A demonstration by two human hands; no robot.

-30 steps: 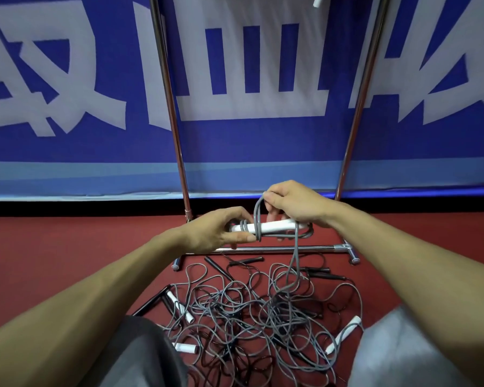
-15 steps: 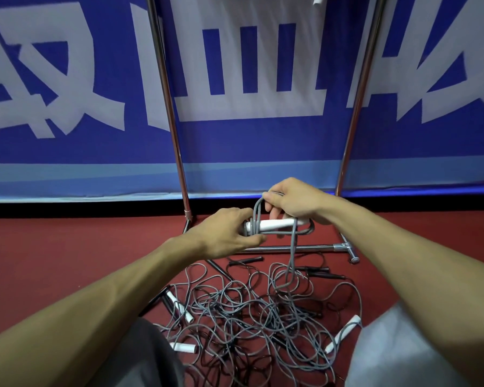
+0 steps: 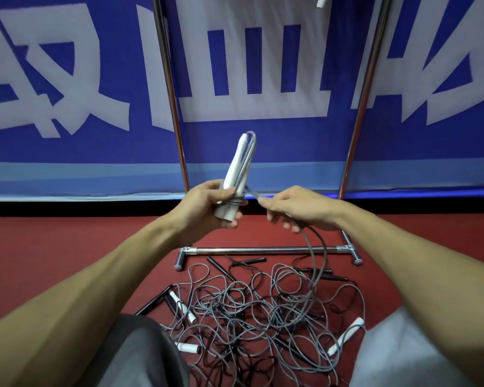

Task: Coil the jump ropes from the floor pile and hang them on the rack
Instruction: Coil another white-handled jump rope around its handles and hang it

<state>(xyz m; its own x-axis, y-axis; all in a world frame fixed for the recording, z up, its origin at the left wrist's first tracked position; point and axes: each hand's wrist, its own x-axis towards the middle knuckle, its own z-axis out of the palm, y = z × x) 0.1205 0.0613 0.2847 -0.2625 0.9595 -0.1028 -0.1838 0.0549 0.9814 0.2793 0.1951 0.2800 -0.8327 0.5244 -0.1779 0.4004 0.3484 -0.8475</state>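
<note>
1. Jump rope handles: two smooth white plastic sticks, tapered to rounded tips, held together just above frame centre. They stand nearly upright with the tips leaning toward 1 o'clock.
2. Grey cord: thin, round, rubbery-looking. It loops over the handle tips, and a few tight turns circle the lower ends.
3. Left hand: fingers curled round the lower half of the handles, gripping them over the wrapped turns.
4. Right hand: at 3 o'clock of the handles, pinching the cord close to the wraps. Past the hand the cord droops in a long arc toward 6 o'clock.
5. Floor pile: at 6 o'clock, a loose tangle of grey and black cords in overlapping curls. The held cord runs down into it.
6. Loose white handle at the pile's 4 o'clock edge; slim black handles at its 9 o'clock edge.
7. Rack: shiny chrome tubing. Its base bar lies on the floor between the hands and the pile, and two uprights rise toward 12 o'clock.
8. Floor: matte red with a fine-grained surface.
9. Banner: blue, with large white characters, behind the rack.
</note>
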